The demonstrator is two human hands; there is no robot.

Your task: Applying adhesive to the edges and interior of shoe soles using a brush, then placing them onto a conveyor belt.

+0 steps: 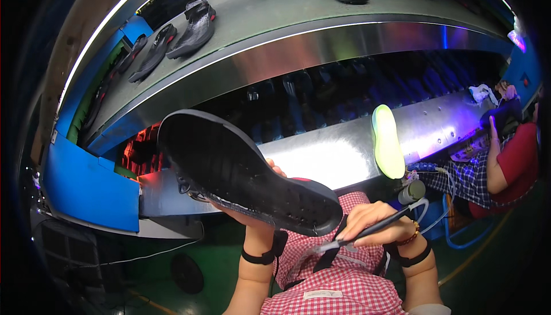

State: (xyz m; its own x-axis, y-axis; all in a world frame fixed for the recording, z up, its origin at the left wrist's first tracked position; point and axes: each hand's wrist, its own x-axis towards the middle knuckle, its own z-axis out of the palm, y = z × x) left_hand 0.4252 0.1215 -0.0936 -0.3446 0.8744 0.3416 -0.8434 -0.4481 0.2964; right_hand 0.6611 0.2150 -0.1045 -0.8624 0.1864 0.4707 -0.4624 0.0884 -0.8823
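Observation:
A large black shoe sole (247, 168) is held up in front of me, tilted, its hollow inner side facing me. My left hand (247, 217) grips it from behind and below; most of the fingers are hidden by the sole, and a few fingertips show past its far edge. My right hand (376, 223) is closed around a black-handled brush (381, 223) with a thin hose at its upper end. The brush's pale bristle tip points down to the left, just below the sole's near end and apart from it.
Ahead, a metal ledge (310, 157) carries a yellow-green sole (388, 142). Beside it is a small round container (411, 191) with hoses. Beyond runs a green conveyor belt (241, 22) bearing several black soles (194, 31). On the right sits a co-worker in red (516, 160).

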